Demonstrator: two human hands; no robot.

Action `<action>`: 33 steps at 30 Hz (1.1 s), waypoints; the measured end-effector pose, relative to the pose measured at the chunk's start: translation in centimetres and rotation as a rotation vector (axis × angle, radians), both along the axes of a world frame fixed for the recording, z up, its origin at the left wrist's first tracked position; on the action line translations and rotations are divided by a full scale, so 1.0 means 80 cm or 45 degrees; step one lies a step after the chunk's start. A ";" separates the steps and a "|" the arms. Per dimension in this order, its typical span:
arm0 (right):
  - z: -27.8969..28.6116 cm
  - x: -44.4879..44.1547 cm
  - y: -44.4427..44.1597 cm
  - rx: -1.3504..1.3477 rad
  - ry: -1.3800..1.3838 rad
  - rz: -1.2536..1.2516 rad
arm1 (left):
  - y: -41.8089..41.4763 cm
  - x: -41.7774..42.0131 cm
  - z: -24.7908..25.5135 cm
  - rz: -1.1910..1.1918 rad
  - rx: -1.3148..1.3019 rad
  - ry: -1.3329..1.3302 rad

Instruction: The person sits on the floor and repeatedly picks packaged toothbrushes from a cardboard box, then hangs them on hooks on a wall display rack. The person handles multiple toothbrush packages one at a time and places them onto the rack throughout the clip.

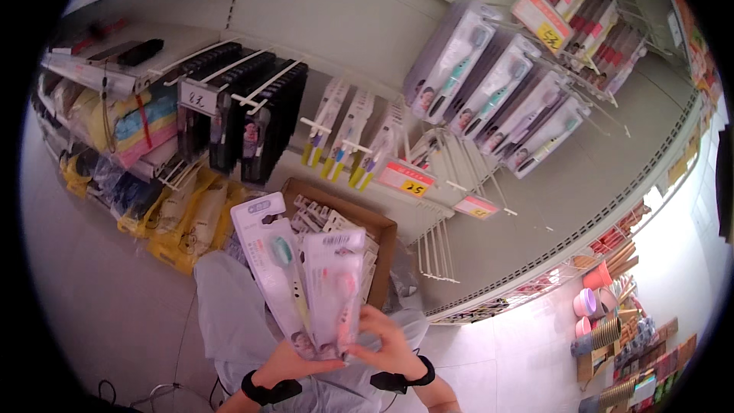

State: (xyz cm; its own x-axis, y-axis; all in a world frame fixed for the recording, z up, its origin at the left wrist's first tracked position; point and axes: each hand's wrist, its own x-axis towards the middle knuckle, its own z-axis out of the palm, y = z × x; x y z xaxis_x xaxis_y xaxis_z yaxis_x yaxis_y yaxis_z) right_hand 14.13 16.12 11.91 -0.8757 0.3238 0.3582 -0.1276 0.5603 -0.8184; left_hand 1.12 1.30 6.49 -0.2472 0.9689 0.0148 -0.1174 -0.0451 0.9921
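Two toothbrush blister packs are held up over the person's lap. My left hand (292,362) grips the lower end of a toothbrush pack with a teal-headed brush (275,264), its thumb lying across the bottom of both packs. At the lower right edge of a second pack, with a pink toothbrush (334,281), are the bent fingers of my right hand (384,338); the two packs overlap at their lower ends. Behind them, an open cardboard box (387,241) holds many more packs. Both wrists wear black bands.
Toothbrush packs (499,92) hang in rows on hooks at upper right, and slimmer packs (352,137) hang at centre. Black packs (252,115) hang on the left, above yellow bags (189,229). Bare metal hooks (436,252) stick out beside the box. Pots (585,301) stand far right.
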 end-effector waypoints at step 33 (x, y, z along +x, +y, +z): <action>0.205 -0.028 0.212 0.205 0.921 -0.738 | -0.007 -0.003 -0.014 -0.097 -0.067 -0.404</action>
